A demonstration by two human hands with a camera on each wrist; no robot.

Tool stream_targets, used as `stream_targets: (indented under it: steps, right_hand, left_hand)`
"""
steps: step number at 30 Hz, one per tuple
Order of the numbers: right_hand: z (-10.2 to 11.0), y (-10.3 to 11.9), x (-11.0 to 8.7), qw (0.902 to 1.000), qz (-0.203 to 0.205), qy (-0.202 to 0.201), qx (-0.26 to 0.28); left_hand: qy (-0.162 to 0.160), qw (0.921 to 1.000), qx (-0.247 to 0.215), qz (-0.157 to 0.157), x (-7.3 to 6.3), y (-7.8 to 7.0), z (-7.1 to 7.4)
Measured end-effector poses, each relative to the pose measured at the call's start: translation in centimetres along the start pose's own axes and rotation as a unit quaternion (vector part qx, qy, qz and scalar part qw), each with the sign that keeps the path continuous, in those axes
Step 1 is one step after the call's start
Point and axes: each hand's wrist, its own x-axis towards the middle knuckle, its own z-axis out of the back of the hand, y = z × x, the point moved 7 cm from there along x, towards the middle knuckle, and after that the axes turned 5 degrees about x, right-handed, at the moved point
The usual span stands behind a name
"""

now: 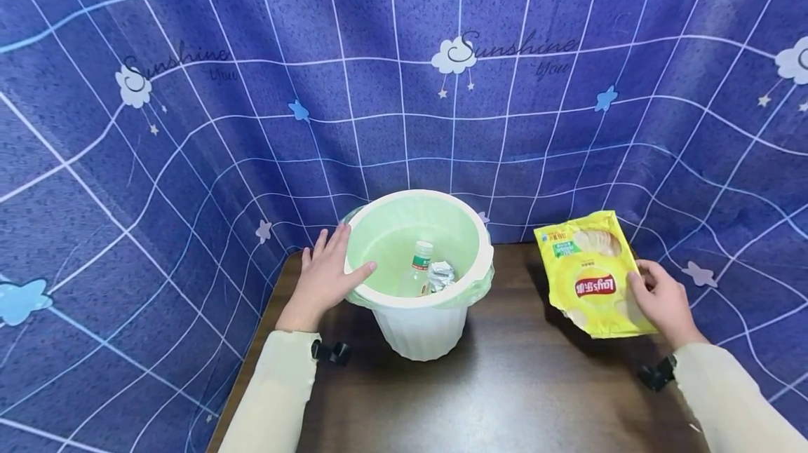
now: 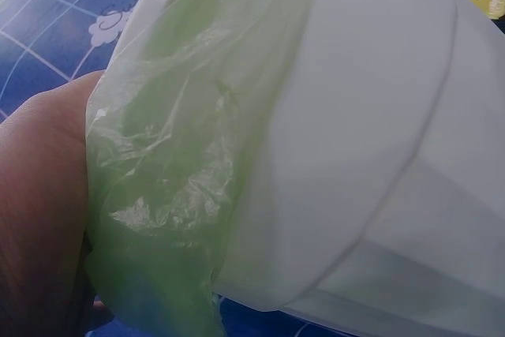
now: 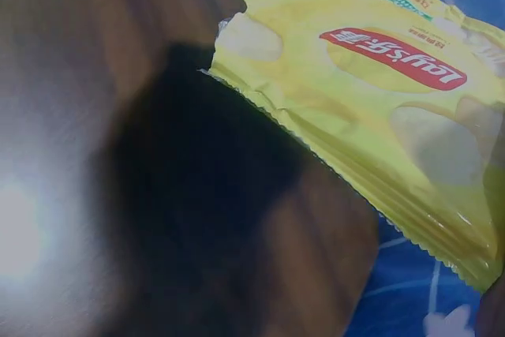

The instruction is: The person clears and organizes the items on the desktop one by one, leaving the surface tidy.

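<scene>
A white trash bin point(image 1: 416, 330) stands on the table, lined with a thin green plastic bag point(image 1: 385, 242) folded over its rim. Inside lie a clear bottle point(image 1: 419, 267) with a white cap and a crumpled silver wrapper point(image 1: 441, 275). My left hand point(image 1: 327, 267) touches the bin's left side, fingers spread and thumb over the rim; the liner point(image 2: 181, 171) partly hides it in the left wrist view. To the right, my right hand point(image 1: 663, 299) pinches the edge of a yellow Lay's chip bag point(image 1: 590, 278), held above the table. The bag's lower corner looks torn.
The brown wooden table point(image 1: 524, 383) carries the bin near its back edge. A blue checked curtain point(image 1: 404, 88) with clouds and stars hangs close behind and on both sides. Black wrist cameras sit under both sleeves.
</scene>
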Motion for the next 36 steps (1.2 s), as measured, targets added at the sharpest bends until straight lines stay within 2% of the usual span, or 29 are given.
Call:
stream_targets:
  steps: [8,15,22,25,31,36]
  right_hand:
    - [0.8,3.9,2.5,0.9994,0.017,-0.021,0.019]
    - [1.7,6.8,4.4,0.9982,-0.001,-0.046,0.037]
    - [2.4,9.4,5.9,0.9984,-0.004,-0.036,0.044]
    - [2.9,10.6,6.4,0.9979,0.005,-0.041,0.050]
    - [3.5,13.7,7.1,0.9939,0.052,-0.062,0.075]
    - [3.7,16.4,7.7,0.9899,0.072,-0.062,0.105]
  left_hand:
    - [-0.002,1.0000,-0.001,-0.001,-0.2,0.0,-0.1]
    - [0.000,1.0000,-0.005,0.001,-0.3,0.0,-0.1]
    - [-0.001,1.0000,-0.005,0.000,-0.2,-0.1,-0.1]
    - [-0.002,1.0000,-0.007,0.000,-0.1,-0.1,-0.1]
    - [-0.003,1.0000,-0.005,0.002,-0.1,0.0,-0.1]
    - [-0.005,1.0000,-0.001,0.002,-0.1,0.1,0.0]
